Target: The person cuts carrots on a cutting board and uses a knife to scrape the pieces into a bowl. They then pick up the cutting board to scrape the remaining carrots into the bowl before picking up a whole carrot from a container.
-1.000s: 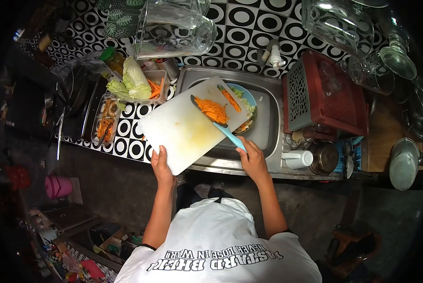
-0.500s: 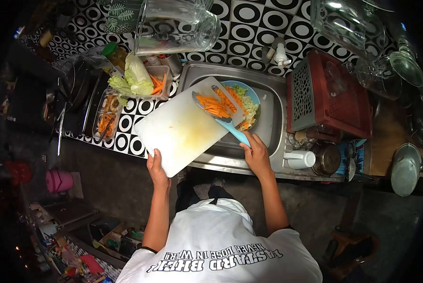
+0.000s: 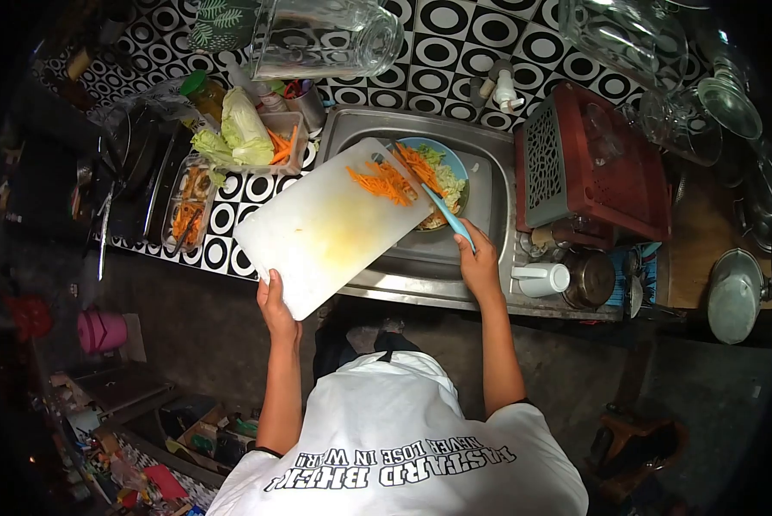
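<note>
My left hand grips the near left corner of a white cutting board, with the thumb on top. Over the sink, the board's far end overlaps a blue-rimmed plate. Carrot strips lie on the board near that end. My right hand is closed round the light blue handle of a knife; its blade is seen nearly edge-on at the board's right end. Sliced carrot and chopped pale green vegetable show on the plate, which the board partly hides.
The steel sink surrounds the plate. At left stand a tub with cabbage and carrots, and a container of orange food. A red rack, white mug and metal pot are at right. Glassware hangs above.
The knife has moved from beside the carrot strips to the board's right end, its blade turned on edge. My right hand has shifted slightly right. The camera view has shifted a little.
</note>
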`<state>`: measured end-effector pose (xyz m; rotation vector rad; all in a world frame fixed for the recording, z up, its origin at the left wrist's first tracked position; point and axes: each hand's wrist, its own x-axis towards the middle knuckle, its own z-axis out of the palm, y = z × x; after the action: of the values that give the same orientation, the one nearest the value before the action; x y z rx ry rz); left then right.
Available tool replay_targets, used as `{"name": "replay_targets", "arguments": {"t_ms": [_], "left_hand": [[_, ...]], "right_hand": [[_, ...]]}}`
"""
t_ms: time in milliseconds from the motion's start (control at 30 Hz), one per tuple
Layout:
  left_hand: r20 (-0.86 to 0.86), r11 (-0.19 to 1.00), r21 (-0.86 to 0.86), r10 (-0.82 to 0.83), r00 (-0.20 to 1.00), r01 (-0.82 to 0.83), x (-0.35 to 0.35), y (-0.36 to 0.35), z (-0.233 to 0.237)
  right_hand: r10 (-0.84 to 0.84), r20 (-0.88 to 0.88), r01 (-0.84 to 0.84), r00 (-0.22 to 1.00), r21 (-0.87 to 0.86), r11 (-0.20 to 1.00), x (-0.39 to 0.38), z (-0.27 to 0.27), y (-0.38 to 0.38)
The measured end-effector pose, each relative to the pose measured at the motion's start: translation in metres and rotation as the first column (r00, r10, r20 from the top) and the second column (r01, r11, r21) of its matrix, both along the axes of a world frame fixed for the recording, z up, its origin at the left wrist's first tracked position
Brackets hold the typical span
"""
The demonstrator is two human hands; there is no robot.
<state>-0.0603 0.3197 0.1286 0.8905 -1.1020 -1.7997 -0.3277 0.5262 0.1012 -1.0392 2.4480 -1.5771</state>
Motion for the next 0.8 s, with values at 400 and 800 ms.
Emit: {"name": "replay_targets", "arguments": {"t_ms": [400, 800], "left_hand": [[0.02, 1.0, -0.003, -0.01, 1.0, 0.01, 0.008, -0.001, 0.006], [-0.01, 0.999, -0.023, -0.04, 0.999, 0.04, 0.0, 0.0, 0.009]], "right_hand": [[0.104, 0.781, 0.167, 0.616, -0.258, 0.952, -0.005, -0.003, 0.01], [0.096, 0.561, 0.042, 0.822, -0.228, 0.973, 0.021, 0.034, 0.016]]}}
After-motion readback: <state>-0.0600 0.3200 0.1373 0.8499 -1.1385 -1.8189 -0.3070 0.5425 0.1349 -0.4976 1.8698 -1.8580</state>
